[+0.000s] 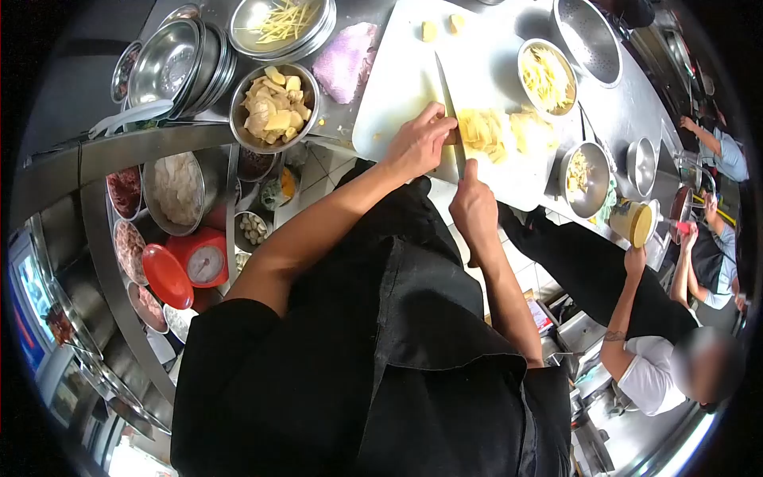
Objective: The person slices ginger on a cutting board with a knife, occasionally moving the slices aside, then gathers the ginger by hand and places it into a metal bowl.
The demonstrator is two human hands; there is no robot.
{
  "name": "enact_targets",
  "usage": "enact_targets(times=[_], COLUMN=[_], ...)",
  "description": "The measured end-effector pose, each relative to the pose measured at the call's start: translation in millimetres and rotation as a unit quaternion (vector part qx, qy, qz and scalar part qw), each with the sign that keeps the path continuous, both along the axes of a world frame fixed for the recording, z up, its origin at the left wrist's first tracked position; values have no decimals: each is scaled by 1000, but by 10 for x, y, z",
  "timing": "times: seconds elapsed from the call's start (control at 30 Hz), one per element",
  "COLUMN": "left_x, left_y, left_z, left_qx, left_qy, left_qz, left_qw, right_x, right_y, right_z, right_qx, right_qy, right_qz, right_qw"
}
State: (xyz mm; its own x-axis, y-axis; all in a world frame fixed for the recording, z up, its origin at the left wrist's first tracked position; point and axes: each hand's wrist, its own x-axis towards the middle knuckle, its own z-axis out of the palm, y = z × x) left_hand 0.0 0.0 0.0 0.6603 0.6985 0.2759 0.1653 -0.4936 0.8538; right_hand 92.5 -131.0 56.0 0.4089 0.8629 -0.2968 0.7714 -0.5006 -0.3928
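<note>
On the white cutting board [388, 119], my right hand [475, 203] is closed round the handle of a knife [447, 86], its blade pointing away from me. My left hand [421, 141] is at the left side of the blade, fingers bent over a piece of ginger [451, 137], which they mostly hide. Thin yellow ginger slices [486, 133] lie spread just right of the blade. Two small ginger pieces [429, 31] sit near the board's far edge. A metal bowl of ginger strips [546, 78] stands on the board's right side.
Left of the board are a bowl of ginger chunks [275, 108], a purple cloth-like item [345, 63] and stacked metal bowls [164, 67]. A colander [587, 40] and a smaller bowl [586, 181] stand right. A co-worker [648, 366] holds a yellow container [633, 220]; others work beyond.
</note>
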Motion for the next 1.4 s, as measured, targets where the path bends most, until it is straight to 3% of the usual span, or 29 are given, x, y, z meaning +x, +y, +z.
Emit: enact_targets(times=[0.2,0.27,0.4,0.6,0.7,0.83,1.0,1.1,1.27,1.4], left_x=[38,38,22,16,13,14,18,22,12,-5], left_y=[19,34,23,26,11,-14,26,17,12,-17], left_z=[33,29,-24,-7,11,16,-17,-12,-29,39], left_qx=[20,12,19,18,10,3,19,0,3,5], left_qy=[-38,-15,-25,-38,-49,-37,-33,-37,-28,-27], left_qz=[11,11,9,21,5,13,18,18,17,19], left_qw=[999,1000,999,999,999,999,999,999,999,999], right_x=[78,62,19,-36,-5,53,8,9,43,74], right_y=[65,39,-104,-43,74,63,-83,-73,123,220], right_z=[42,296,517,345,-20,149,495,445,-17,36], right_qx=[47,-29,-61,-23,33,-37,-47,-63,8,11], right_qy=[-9,7,18,4,-16,15,22,21,-1,-6], right_qz=[32,9,7,6,23,6,10,14,24,30], right_qw=[998,1000,998,1000,999,999,999,998,1000,999])
